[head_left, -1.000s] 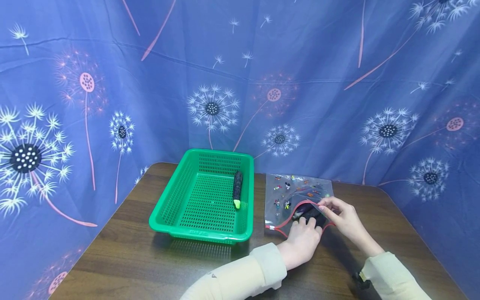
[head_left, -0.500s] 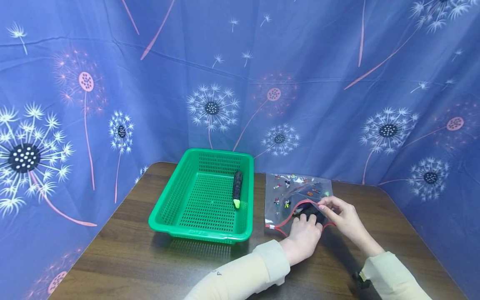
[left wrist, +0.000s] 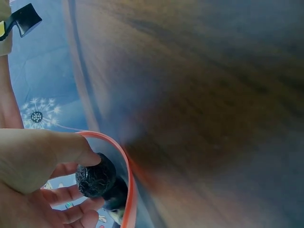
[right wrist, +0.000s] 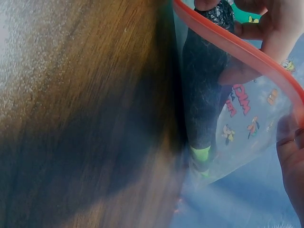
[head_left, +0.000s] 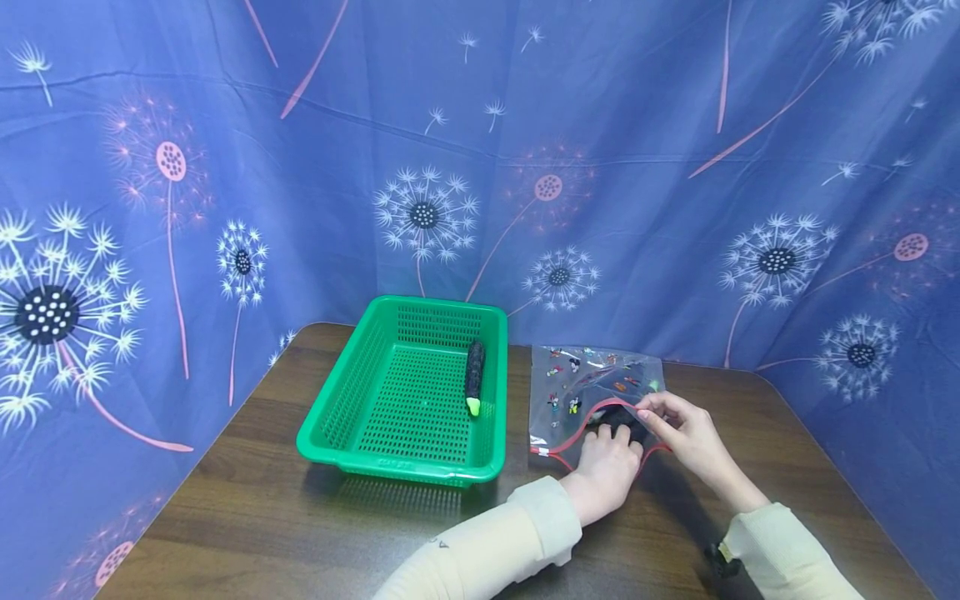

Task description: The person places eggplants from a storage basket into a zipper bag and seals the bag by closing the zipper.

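Observation:
A clear zip bag (head_left: 555,387) printed with cartoon figures lies on the table, its red-rimmed mouth spread toward me. My left hand (head_left: 606,471) reaches into that mouth and grips the rounded end of a dark eggplant (left wrist: 95,178), thumb on one side and fingers on the other. Through the plastic in the right wrist view, the eggplant (right wrist: 202,95) runs down to a light green tip. Another dark piece (left wrist: 116,194) shows beside it in the bag. With thumb and fingertips, my right hand (head_left: 686,437) pinches the red edge at the bag's right side, holding it up.
Left of the bag stands a green perforated basket (head_left: 322,425). Inside, along its right wall, lies one dark eggplant (head_left: 474,375) with a green end. The brown wooden table (head_left: 247,500) ends at a blue dandelion-patterned cloth (head_left: 315,208) behind.
My left hand has shifted slightly deeper into the bag, covering more of what is inside. The right hand keeps its pinch on the edge; the basket is unchanged.

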